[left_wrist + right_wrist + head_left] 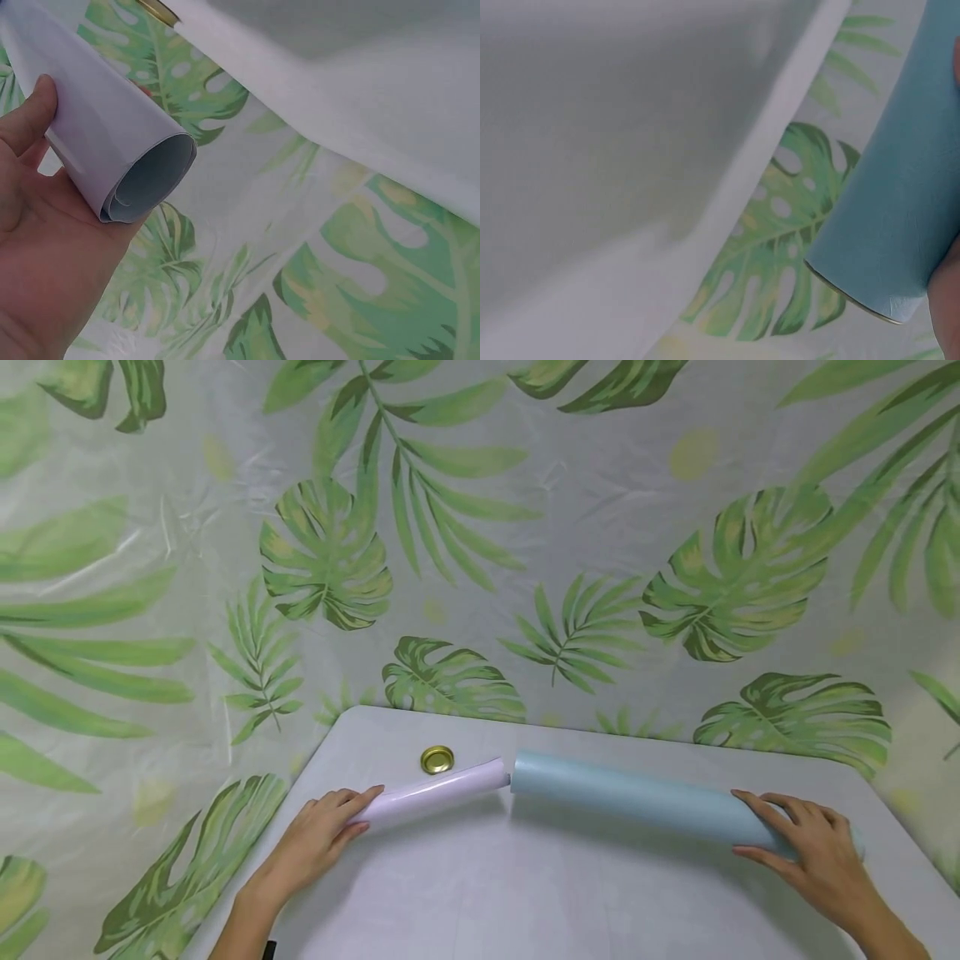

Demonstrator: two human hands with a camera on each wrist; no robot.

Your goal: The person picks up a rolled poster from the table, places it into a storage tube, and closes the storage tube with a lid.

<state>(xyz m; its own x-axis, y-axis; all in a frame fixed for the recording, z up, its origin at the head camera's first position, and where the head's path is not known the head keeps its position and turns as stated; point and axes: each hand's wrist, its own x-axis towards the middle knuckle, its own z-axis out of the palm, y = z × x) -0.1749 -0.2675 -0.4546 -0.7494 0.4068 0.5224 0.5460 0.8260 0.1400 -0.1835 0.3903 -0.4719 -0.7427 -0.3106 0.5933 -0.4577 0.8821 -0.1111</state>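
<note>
Roll of thin lilac sheet (pixel 438 793) lies clamped in the left grip (pixel 318 831), with the fingers over its far side and the thumb along its near side. From that grip it runs to the right and slightly away, its far end raised above the white counter (pixel 450 893). The left wrist view shows the end nearest the grip: an open round mouth with overlapping layers and a grey inner face, resting by the palm.

Light blue tube (pixel 637 797) is clamped in the right grip (pixel 817 852), fingers across the top and thumb on the near side. It is thicker than the roll and stretches leftward and away from that grip, tilted, casting a shadow on the counter below. A thin gold-coloured rim (pixel 855 301) edges its end by the right grip.

Between the two grips, the roll's far end and the tube's left end stand just beside each other, with a small grey bit (pixel 508 780) showing at the meeting point; whether they touch cannot be told.

Beyond the left grip and a little to its right, a round gold lid (pixel 437 760) lies on the counter. Leaf-print sheeting (pixel 585 527) spreads behind the counter, beyond both grips.
</note>
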